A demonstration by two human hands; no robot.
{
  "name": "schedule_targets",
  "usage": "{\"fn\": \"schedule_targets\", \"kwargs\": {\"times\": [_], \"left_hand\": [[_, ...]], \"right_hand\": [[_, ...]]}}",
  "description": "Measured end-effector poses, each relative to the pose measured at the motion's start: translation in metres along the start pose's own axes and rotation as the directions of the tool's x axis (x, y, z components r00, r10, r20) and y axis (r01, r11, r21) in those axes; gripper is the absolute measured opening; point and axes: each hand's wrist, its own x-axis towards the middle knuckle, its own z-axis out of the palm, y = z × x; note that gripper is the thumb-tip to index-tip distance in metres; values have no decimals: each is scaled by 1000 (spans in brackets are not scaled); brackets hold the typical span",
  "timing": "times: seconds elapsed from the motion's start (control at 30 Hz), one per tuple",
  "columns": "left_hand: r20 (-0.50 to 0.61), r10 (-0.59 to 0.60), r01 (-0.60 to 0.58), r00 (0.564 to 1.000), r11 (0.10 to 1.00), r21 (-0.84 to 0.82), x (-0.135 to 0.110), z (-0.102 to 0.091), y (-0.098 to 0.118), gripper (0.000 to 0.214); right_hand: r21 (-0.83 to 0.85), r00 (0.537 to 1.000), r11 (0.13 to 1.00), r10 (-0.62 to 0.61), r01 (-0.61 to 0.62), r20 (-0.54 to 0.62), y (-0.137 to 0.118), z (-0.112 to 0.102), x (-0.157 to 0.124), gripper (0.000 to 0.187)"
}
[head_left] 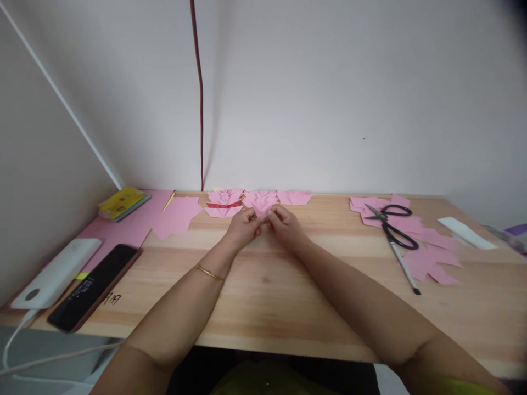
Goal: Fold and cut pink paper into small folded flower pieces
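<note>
Between my two hands, over the far middle of the wooden table (263,307), is a small folded piece of pink paper (261,209). My left hand (244,227) pinches its lower left part, fingers closed. From the other side my right hand (284,225) grips it between thumb and fingers. The fingertips of both hands nearly meet and hide the paper's lower tip. Right behind it lie folded pink paper pieces (294,197), along the wall. One folded piece to the left has a red strip (223,205) across it.
At right, black-handled scissors (385,218) lie on cut pink pieces (432,255), with a grey pen (404,269) and a white strip (466,232) nearby. At left are a pink sheet (123,233), a yellow packet (123,203), a white power bank (57,272) and a phone (94,288).
</note>
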Motion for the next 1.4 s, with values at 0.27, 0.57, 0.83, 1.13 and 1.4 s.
{"fn": "schedule_targets", "kwargs": {"times": [0.27,0.57,0.83,1.13,1.4], "left_hand": [[-7,-48,47,999,991,-124,1,3,-4,23],[8,-65,65,998,958,-278,3,6,-10,22],[-5,-51,49,999,981,-186,3,3,-9,20],[8,1,-2,1000,997,71,1,1,-1,14],[45,209,-213,977,926,311,4,-4,-6,14]], "right_hand": [[-27,999,999,33,-34,-42,3,0,1,24],[63,999,997,41,-41,10,5,1,3,23],[128,998,991,44,-48,38,8,-2,2,23],[94,1000,995,19,-19,4,13,0,5,23],[113,1000,993,27,-29,12,13,-4,3,22]]}}
